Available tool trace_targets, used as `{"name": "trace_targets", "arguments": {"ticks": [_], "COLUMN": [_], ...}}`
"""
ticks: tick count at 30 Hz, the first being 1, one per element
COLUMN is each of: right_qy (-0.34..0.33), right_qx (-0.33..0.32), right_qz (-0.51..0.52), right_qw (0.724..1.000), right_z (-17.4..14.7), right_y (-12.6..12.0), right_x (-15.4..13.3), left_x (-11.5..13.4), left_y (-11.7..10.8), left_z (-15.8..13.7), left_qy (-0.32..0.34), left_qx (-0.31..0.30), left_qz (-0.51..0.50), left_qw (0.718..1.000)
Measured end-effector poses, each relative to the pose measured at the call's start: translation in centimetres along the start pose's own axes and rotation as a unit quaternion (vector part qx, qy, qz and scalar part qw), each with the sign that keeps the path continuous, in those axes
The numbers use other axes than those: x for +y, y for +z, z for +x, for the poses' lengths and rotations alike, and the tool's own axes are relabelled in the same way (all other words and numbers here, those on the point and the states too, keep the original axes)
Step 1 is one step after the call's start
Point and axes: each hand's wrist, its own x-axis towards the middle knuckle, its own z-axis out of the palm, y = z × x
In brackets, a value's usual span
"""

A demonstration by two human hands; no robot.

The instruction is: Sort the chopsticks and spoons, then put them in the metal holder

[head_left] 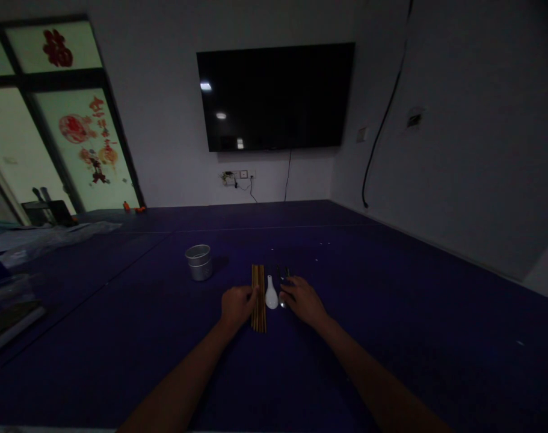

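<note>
A row of wooden chopsticks [258,316] lies on the dark blue surface, pointing away from me. My left hand [238,308] is curled at their left side, its thumb and fingertips against them. Just right of the chopsticks rests a white soup spoon [271,297], its handle pointing away. My right hand [304,302] is bent over a metal spoon [283,304], whose bowl shows below the fingers. Thin dark handles of cutlery [287,272] stick out beyond that hand; their kind is hard to make out in the dim light.
A silver metal cup [198,263] stands upright to the left of the chopsticks. Crumpled clear plastic [61,237] and a dark flat box [12,322] lie at the far left. Small orange objects [136,208] sit by the door. A television [278,99] hangs on the back wall.
</note>
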Motion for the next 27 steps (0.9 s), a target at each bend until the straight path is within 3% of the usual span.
{"name": "trace_targets", "arguments": {"ticks": [7,12,16,22,27], "right_qy": [0.043,0.037,0.036,0.028,0.019], "right_qx": [0.056,0.086,0.097,0.129,0.146], "right_qz": [0.021,0.032,0.032,0.037,0.042], "right_qw": [0.997,0.995,0.994,0.991,0.988], "right_z": [0.2,0.0,-0.1,-0.2,-0.2], "right_y": [-0.1,-0.2,-0.3,-0.4,-0.5], "right_x": [0.5,0.3,-0.1,-0.5,-0.7], "left_x": [-0.3,-1.8,-5.0,-9.9,-11.1], "left_y": [0.4,-0.1,-1.3,-2.3,-2.2], "left_z": [0.0,1.1,2.3,3.1,3.2], "left_qy": [-0.003,0.021,0.009,-0.077,-0.079], "left_qx": [0.044,0.187,0.279,0.266,0.275], "left_qz": [0.015,0.008,0.052,0.105,0.098], "left_qw": [0.999,0.982,0.959,0.955,0.953]}}
